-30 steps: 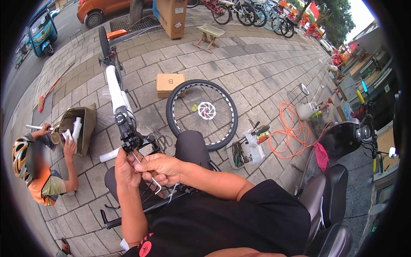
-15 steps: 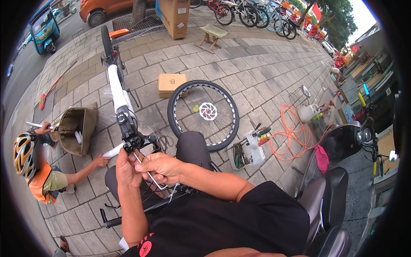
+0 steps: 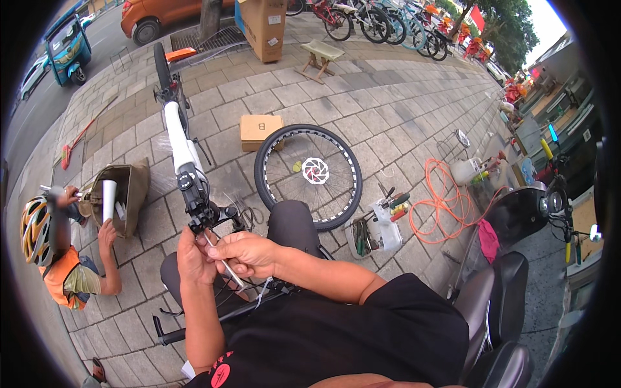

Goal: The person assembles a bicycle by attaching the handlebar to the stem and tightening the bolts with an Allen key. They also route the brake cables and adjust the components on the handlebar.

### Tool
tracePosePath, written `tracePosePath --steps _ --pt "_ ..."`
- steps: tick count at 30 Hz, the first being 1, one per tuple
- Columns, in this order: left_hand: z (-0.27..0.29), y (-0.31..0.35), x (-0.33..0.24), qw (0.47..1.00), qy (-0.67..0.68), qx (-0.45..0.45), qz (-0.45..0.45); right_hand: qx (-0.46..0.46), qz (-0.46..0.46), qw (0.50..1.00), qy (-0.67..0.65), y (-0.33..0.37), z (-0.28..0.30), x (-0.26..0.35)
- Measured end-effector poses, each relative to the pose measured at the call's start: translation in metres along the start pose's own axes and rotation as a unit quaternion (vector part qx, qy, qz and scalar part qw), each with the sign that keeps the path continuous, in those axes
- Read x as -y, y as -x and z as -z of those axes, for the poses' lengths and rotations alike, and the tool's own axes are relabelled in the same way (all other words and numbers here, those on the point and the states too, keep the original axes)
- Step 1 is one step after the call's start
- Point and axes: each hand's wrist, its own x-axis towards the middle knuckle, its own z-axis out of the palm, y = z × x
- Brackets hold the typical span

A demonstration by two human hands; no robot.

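Observation:
A white and black bicycle frame lies in front of me, its stem and handlebar end close to my hands. My right hand is closed round a silver hex key, whose bent end points down toward my lap. My left hand is pinched at the tip of the key, right below the black stem clamp; what its fingers grip is hidden. Black cables and a handlebar run beneath my wrists, across my lap.
A loose wheel leans by a small carton. Right of it stand a tool bin and a coiled orange hose. At left a helmeted person holds a white tube over an olive bag. A scooter stands right.
The hex key has turned in my right hand, its bent end swinging round. My left hand stays at the stem. The person at left has lifted the white tube from the ground to the bag.

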Motion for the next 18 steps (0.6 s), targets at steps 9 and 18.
tracePosePath --steps 9,18 --pt "0.009 -0.001 0.006 0.993 -0.086 -0.039 -0.069 -0.005 -0.011 1.000 -0.007 0.009 -0.011 0.008" --pt "0.005 0.017 0.021 0.998 -0.032 0.020 -0.052 0.024 0.048 0.988 0.141 0.039 -0.007 -0.005"
